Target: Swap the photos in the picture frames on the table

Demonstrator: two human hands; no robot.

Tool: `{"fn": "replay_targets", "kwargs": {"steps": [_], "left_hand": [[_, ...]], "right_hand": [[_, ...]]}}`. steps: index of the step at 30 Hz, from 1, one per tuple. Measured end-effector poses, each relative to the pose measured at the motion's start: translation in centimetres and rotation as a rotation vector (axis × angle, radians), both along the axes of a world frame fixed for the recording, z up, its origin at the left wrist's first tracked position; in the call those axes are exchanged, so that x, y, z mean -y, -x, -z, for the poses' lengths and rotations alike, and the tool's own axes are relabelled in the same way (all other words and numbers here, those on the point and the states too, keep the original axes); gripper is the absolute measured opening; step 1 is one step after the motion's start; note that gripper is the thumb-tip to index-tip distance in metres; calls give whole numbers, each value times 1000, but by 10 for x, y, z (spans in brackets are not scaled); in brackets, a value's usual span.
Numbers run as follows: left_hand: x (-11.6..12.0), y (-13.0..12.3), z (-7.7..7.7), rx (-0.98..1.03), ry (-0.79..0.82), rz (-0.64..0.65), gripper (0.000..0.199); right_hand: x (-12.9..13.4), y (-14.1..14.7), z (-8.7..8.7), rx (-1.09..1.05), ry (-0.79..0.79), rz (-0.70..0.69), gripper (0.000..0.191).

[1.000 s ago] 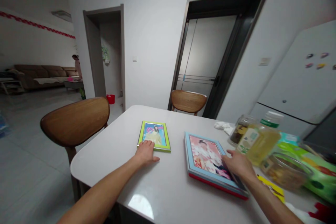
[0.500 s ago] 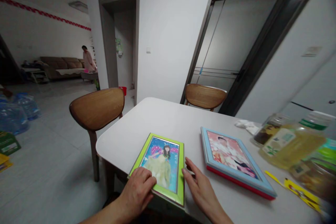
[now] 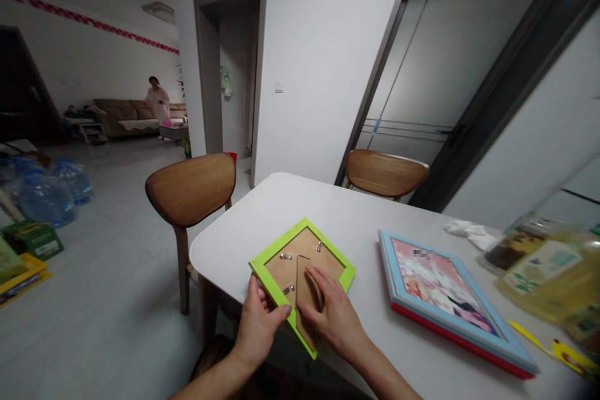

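A green picture frame [image 3: 276, 244] is turned back side up at the table's near edge, its brown backboard and several small metal clips showing. My left hand [image 3: 257, 319] grips the frame's near left edge, thumb on top and fingers beneath. On the back, my right hand [image 3: 330, 306] pinches the brown stand flap [image 3: 307, 284], fingertips over its upper part. The picture side faces down and is hidden. To the right lies a light blue picture frame [image 3: 445, 287], picture up, on top of something red [image 3: 459, 337].
The white table [image 3: 290, 194] has jars and a bottle of yellow liquid [image 3: 544, 269] at its right, near a crumpled tissue [image 3: 471, 232] and a yellow item [image 3: 569, 356]. Wooden chairs [image 3: 194, 190] stand around it. A person [image 3: 159, 103] is by the sofa in the background.
The green frame has been flipped from picture side up to back side up and turned at an angle. My right hand has moved from beside it onto the stand flap.
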State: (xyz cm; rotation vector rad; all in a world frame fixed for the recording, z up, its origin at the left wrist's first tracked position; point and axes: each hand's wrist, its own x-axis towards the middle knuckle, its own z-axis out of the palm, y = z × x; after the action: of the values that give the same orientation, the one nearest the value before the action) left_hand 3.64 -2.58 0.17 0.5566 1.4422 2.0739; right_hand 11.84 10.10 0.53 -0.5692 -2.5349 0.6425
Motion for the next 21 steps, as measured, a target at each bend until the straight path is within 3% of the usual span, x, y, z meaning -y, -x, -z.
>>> {"fn": "replay_targets", "kwargs": {"steps": [3, 6, 11, 13, 15, 18, 21], "left_hand": [[5, 2, 1, 30, 22, 32, 66], [10, 4, 4, 54, 99, 162, 51], [28, 4, 8, 136, 259, 322, 32], [35, 7, 0, -33, 335, 343, 23], [38, 14, -10, -363, 405, 276, 15], [32, 30, -17, -838, 433, 157, 27], [18, 41, -10, -1066, 468, 268, 34]], "right_hand": [[-3, 0, 3, 63, -72, 11, 57], [-8, 0, 2, 88, -118, 22, 58], [-17, -3, 2, 131, -183, -44, 42], [-21, -4, 2, 148, -196, -63, 38], [-25, -4, 1, 161, -192, -96, 37], [-31, -4, -2, 175, -153, -204, 35], [-32, -1, -6, 174, -109, -352, 23]]}}
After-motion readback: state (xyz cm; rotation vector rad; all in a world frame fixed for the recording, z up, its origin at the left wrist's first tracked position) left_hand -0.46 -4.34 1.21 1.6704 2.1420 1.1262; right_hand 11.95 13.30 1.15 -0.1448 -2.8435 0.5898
